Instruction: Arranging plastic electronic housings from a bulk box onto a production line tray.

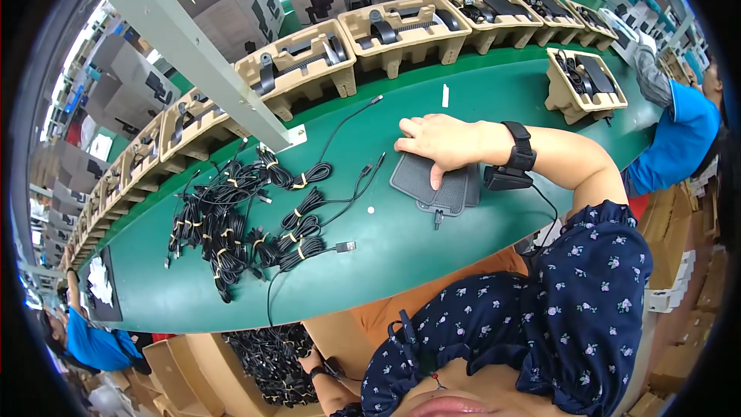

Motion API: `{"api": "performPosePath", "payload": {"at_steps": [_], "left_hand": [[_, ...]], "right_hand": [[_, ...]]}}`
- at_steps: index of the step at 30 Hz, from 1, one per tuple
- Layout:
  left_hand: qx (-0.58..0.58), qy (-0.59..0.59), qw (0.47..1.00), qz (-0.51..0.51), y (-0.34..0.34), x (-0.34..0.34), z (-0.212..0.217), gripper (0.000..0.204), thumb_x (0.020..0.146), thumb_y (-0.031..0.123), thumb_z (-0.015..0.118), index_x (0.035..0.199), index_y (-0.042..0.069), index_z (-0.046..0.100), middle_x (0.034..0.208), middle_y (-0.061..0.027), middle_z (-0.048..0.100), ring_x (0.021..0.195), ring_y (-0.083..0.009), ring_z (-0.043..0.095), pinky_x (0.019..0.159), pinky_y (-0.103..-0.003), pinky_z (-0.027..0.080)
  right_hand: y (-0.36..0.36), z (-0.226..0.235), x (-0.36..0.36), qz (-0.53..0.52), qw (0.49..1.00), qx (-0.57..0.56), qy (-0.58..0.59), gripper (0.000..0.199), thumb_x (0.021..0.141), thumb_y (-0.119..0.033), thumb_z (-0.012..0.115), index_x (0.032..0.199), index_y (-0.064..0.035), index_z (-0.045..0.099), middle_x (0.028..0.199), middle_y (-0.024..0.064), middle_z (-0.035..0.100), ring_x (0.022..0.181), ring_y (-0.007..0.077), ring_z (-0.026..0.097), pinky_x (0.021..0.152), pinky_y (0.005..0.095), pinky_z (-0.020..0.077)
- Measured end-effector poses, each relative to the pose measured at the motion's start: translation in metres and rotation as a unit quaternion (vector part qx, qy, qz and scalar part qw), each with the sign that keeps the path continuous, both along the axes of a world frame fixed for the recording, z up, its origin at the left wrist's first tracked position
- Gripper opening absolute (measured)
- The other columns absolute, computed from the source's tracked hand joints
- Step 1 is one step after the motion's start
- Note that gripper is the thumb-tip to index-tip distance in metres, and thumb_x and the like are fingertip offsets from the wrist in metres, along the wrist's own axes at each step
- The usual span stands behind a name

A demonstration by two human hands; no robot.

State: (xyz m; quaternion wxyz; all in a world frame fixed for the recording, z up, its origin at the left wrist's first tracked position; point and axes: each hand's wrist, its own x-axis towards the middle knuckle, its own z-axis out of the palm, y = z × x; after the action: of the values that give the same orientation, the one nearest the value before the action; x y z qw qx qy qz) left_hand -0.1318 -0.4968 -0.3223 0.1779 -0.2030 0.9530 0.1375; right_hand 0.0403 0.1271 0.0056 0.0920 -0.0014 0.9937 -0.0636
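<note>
While the left hand (312,361) dips below the bench's (478,93) near edge into a box of cables (270,363), grip unclear, the right hand (436,143) presses spread fingers on a grey pad (428,185) mid-bench, beyond it pulp trays (401,27) lining the far edge.

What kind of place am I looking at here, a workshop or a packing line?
Most likely a packing line in a factory: a long green belt carries a row of pulp trays with black parts, bundled black cables lie heaped on it, and cardboard boxes stand behind.
</note>
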Motion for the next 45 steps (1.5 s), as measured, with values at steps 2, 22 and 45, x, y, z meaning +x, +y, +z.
{"api": "performPosePath", "payload": {"at_steps": [2,22,45], "left_hand": [[-0.019,-0.009,1.0,-0.005,0.005,0.001,0.006,0.094,0.061,0.047,0.074,0.127,-0.008,0.035,0.122,-0.0275,0.048,0.113,-0.0344,0.049,0.093,-0.037,0.041],[0.398,0.228,0.85,0.258,0.066,0.03,0.11,0.081,0.077,0.026,0.067,0.14,0.009,0.018,0.072,-0.0125,0.059,0.045,-0.02,0.054,0.035,-0.028,0.036],[0.503,0.525,0.686,0.017,0.16,-0.04,0.453,0.031,0.083,0.027,0.063,0.102,0.005,0.051,0.079,-0.0091,0.058,0.066,-0.0151,0.058,0.053,-0.024,0.042]], "right_hand": [[0.005,0.005,-0.001,-0.017,1.0,0.025,-0.001,0.056,0.057,-0.032,0.076,0.103,-0.0075,0.054,0.107,0.0054,0.052,0.098,0.0234,0.053,0.074,0.0367,0.0453],[0.238,-0.001,-0.023,-0.423,0.772,-0.237,0.41,0.024,0.084,-0.025,0.063,0.084,-0.0019,0.057,0.072,0.0027,0.061,0.068,0.0068,0.053,0.062,0.0228,0.0435],[0.233,-0.021,-0.004,-0.471,0.798,0.1,0.363,0.044,0.088,-0.044,0.044,0.103,-0.0046,0.057,0.105,0.0159,0.058,0.095,0.0339,0.056,0.077,0.0417,0.0461]]}}
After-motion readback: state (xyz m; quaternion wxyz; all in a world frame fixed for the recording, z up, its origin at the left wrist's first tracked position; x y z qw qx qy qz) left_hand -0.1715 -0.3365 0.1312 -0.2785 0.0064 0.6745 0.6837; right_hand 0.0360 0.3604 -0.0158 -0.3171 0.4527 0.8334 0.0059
